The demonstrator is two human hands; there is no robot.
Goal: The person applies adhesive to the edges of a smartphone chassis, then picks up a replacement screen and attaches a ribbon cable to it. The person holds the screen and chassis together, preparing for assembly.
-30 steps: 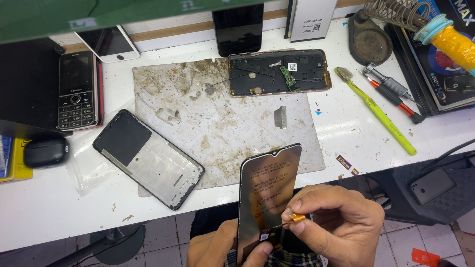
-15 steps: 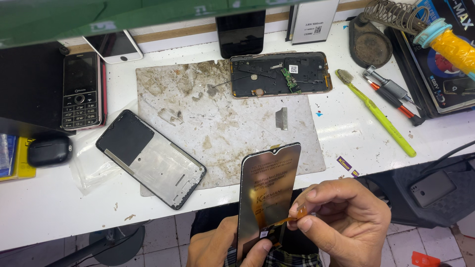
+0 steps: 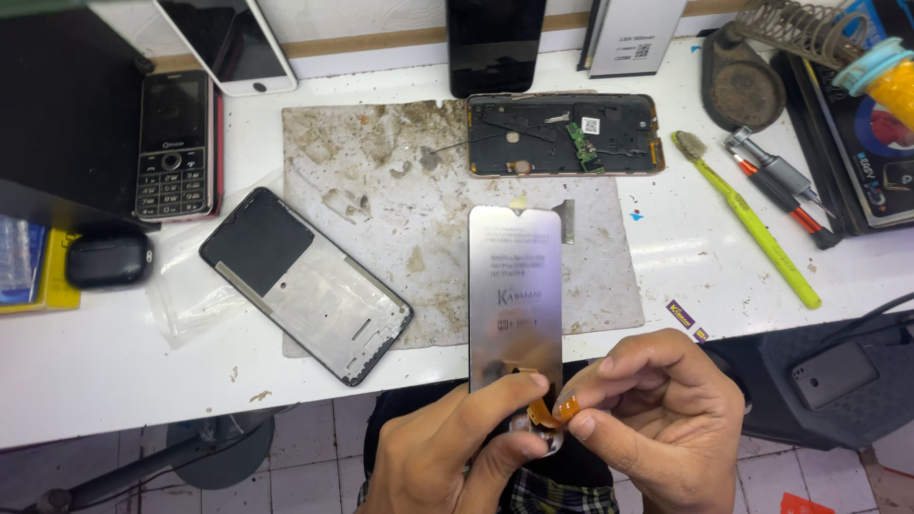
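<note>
I hold a phone display panel point(image 3: 515, 286) upright above the table's front edge, its silvery back side facing me. My left hand point(image 3: 447, 447) grips its lower end, thumb on the back. My right hand point(image 3: 657, 419) pinches the orange flex cable point(image 3: 552, 411) at the panel's bottom between thumb and forefinger. A bare phone frame point(image 3: 305, 284) lies on the table to the left. An opened phone body with its circuit board showing point(image 3: 564, 133) lies at the far edge of the stained work mat point(image 3: 381, 181).
A keypad phone point(image 3: 176, 143) and a dark earbud case point(image 3: 108, 255) sit at the left. A green toothbrush point(image 3: 747, 219), screwdrivers point(image 3: 781, 186) and a soldering stand point(image 3: 752, 76) are at the right. Two phones point(image 3: 495, 43) lean against the back wall. A dark stool point(image 3: 828, 381) is lower right.
The panel has turned more upright and square to me, its back now catching light. My right fingers have shifted lower on the orange flex cable. The view has moved closer.
</note>
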